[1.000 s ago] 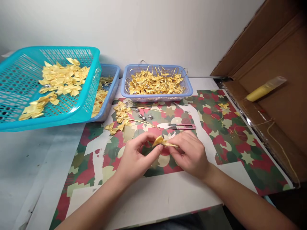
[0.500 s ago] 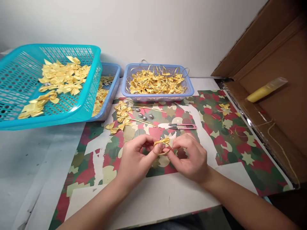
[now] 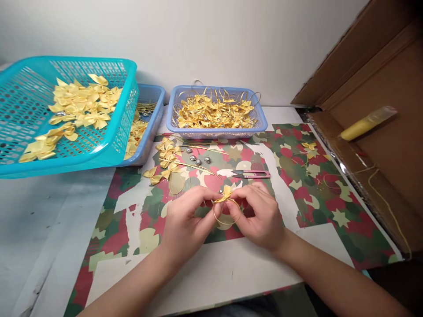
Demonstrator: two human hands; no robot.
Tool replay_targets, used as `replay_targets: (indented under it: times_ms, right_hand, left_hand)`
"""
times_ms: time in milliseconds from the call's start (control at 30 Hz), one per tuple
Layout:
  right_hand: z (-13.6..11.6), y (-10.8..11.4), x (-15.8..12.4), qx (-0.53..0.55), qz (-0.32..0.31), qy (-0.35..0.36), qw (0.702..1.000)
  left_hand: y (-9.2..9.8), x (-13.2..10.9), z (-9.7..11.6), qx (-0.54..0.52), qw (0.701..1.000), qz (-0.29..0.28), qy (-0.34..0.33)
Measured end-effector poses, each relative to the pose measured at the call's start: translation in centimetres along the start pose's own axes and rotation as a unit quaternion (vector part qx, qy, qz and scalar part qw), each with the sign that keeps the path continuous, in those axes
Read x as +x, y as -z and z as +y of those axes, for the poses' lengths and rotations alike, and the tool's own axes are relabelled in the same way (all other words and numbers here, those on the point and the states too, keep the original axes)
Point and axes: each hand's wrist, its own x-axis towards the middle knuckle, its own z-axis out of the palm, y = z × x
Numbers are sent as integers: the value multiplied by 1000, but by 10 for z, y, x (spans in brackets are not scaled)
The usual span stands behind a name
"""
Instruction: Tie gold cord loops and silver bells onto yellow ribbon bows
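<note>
Left hand (image 3: 185, 216), right hand (image 3: 259, 212) pinch yellow bow (image 3: 227, 192); gold loop (image 3: 226, 224) below; pink snips (image 3: 248, 177) beyond

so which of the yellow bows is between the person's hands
The bow held between the left hand and right hand, a thin gold loop showing below it; the other bows lie on the patterned sheet or in baskets.

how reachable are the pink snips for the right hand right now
Probably yes: the pink snips lie on the patterned sheet just beyond the right hand, with nothing seen between, though it is busy pinching the yellow bow.
</note>
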Motion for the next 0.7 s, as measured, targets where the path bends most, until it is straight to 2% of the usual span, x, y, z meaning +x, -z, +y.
replay_targets:
  times_ms: [167, 367, 500, 600, 700]
  right_hand:
    - [0, 2, 3, -27, -33, 6, 999]
    - [1, 2, 4, -28, -36, 20, 999]
    - [2, 2, 4, 47, -38, -13, 998]
    - [2, 2, 5, 100, -36, -44, 993]
    - [2, 3, 6, 126, -33, -53, 990]
  left_hand:
    - [1, 0, 1, -10, 1000, -6, 0]
    - [0, 1, 1, -6, 999, -29, 21]
    - [1, 3, 1, -87, 987, -77, 112]
    - [4, 5, 1, -173, 957, -119, 199]
    - [5, 6, 1, -221, 935, -134, 243]
